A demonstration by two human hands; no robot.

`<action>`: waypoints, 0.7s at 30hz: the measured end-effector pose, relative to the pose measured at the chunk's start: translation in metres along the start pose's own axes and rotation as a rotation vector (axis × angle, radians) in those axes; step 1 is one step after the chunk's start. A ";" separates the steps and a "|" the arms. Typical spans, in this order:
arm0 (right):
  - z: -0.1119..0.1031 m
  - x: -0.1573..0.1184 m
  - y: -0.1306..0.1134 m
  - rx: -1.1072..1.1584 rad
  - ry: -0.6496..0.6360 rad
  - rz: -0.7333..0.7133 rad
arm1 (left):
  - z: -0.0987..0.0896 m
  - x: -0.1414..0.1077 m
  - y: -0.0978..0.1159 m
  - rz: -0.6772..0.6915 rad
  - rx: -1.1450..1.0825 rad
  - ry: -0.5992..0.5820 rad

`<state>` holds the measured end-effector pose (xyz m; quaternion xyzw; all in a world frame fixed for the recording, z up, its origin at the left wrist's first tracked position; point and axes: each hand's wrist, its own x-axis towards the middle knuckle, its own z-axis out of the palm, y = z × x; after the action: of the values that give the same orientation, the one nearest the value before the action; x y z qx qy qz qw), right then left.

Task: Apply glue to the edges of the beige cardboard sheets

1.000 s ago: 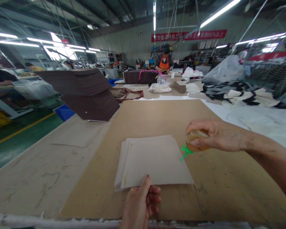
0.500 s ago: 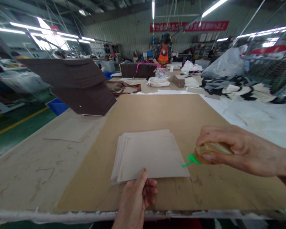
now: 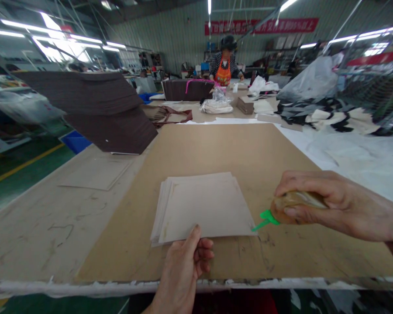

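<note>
A small stack of pale grey-beige cardboard sheets (image 3: 205, 207) lies in front of me, its sheets slightly fanned at the left. My left hand (image 3: 186, 264) is at the near edge, thumb resting on the top sheet and fingers curled in beside the edge. In my right hand (image 3: 327, 203) is a soft, amber-stained glue bottle (image 3: 296, 205), lying sideways in the grip. Its green nozzle (image 3: 267, 219) points left and down, with the tip at the top sheet's near right corner. Faint yellowish streaks run along the sheet's left side.
Under the stack is a large brown board (image 3: 216, 148) on the table. Dark brown panels (image 3: 114, 117) are piled at the left, near loose beige sheets (image 3: 94, 172). Black and cream scraps (image 3: 340, 120) lie at the right. A person in an orange apron (image 3: 223, 72) stands beyond the table.
The nozzle tip has moved along the right edge of the top sheet towards its near corner. My left hand keeps its place on the stack. The whole view has shifted slightly.
</note>
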<state>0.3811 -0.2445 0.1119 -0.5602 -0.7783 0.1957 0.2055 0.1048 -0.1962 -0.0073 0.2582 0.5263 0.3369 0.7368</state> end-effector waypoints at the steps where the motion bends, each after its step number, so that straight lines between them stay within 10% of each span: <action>1: 0.000 0.004 0.004 -0.003 0.018 0.008 | 0.000 0.000 0.000 -0.003 -0.002 -0.002; 21: 0.010 -0.027 0.000 -0.149 0.051 -0.075 | -0.001 0.002 -0.002 0.016 0.017 -0.009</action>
<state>0.3839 -0.2704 0.1010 -0.5491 -0.8057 0.1150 0.1900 0.1049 -0.1962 -0.0101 0.2700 0.5236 0.3370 0.7344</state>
